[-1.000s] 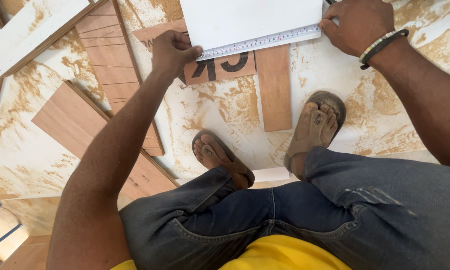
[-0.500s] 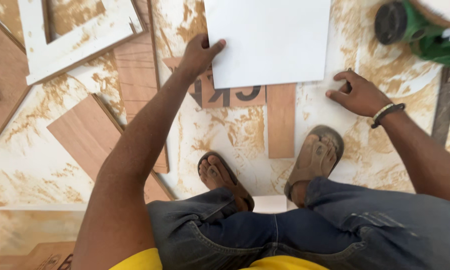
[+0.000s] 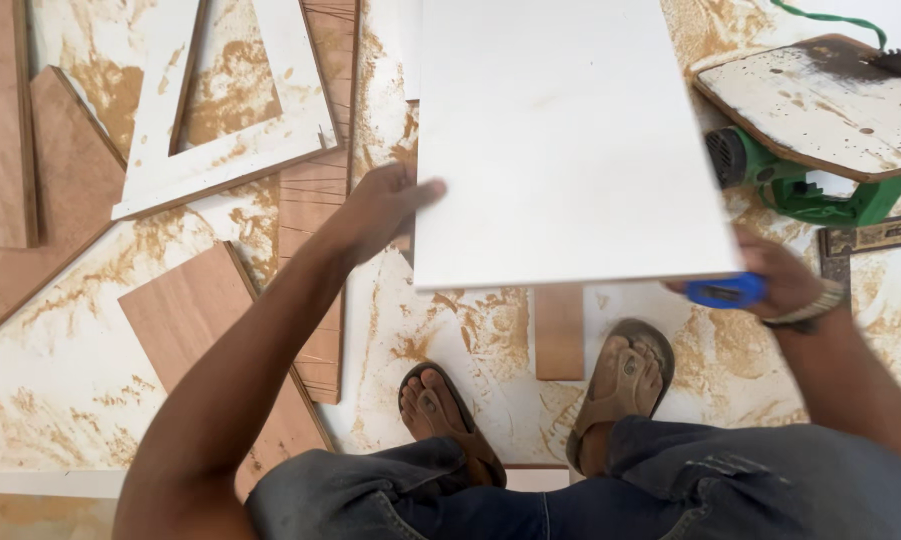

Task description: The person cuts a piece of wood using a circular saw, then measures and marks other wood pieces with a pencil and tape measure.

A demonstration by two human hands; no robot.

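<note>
Head view: a white board (image 3: 560,140) is gripped by both hands above a sawdust-strewn floor (image 3: 50,400).

The board's left edge is clasped by the left hand (image 3: 375,210), fingers curled over the face; its lower right corner is met by the right hand (image 3: 775,280), which is closed around a blue object (image 3: 725,291), blurred. Just below the board, a narrow wooden strip (image 3: 558,330) is seen between two sandalled feet (image 3: 530,405). Beyond the right hand a green circular saw (image 3: 810,185) is lying. Left of the left hand, a white frame (image 3: 220,150) and brown panels (image 3: 185,320) are spread.
</note>
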